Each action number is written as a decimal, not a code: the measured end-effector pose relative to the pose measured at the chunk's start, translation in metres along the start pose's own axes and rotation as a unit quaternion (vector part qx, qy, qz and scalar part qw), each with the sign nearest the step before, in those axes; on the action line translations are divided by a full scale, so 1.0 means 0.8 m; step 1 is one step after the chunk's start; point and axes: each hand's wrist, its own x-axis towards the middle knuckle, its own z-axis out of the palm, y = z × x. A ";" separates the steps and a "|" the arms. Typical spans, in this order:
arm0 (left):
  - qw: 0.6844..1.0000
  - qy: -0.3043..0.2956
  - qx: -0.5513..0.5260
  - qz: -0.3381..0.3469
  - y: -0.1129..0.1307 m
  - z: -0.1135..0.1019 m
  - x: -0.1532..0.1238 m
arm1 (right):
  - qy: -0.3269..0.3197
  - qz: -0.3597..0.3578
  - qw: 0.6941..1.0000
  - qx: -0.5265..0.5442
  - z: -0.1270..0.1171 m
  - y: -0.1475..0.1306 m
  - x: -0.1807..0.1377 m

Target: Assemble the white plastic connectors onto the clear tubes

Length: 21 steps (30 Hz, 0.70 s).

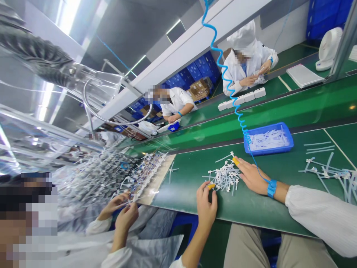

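A pile of white plastic tube pieces with small connectors (225, 176) lies on the green table (192, 167) between my hands. My right hand (252, 176) is stretched out flat along the pile's right side, fingers extended, holding nothing. It wears a yellow finger cover and a blue wrist strap (271, 188). At the pile's near left edge, my left hand (206, 203) has bent fingers held apart, with a yellow-covered fingertip against the pieces. Nothing shows in its grasp. One loose piece with a connector (232, 153) lies by my right fingertips.
A blue bin (269, 150) of white tubes stands behind the pile, with a coiled blue cord (230, 85) hanging past it. More tube assemblies (331, 173) lie at right. A co-worker's hands (125, 214) handle pieces by a rack (150, 175) at left. Other people sit across the green belt.
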 end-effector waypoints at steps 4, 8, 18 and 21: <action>1.000 0.001 -0.009 -0.002 0.001 -0.001 -0.001 | 0.002 -0.001 1.000 -0.002 0.002 0.004 0.000; 1.000 0.005 -0.013 -0.011 0.001 -0.002 -0.003 | 0.033 -0.036 0.999 -0.003 0.003 0.007 0.002; 0.997 0.038 -0.049 -0.054 -0.003 0.001 -0.001 | 0.061 -0.030 0.998 0.017 0.000 0.006 0.003; 0.998 0.023 -0.037 -0.050 -0.011 0.004 0.000 | 0.058 -0.022 0.998 0.014 0.001 0.008 0.004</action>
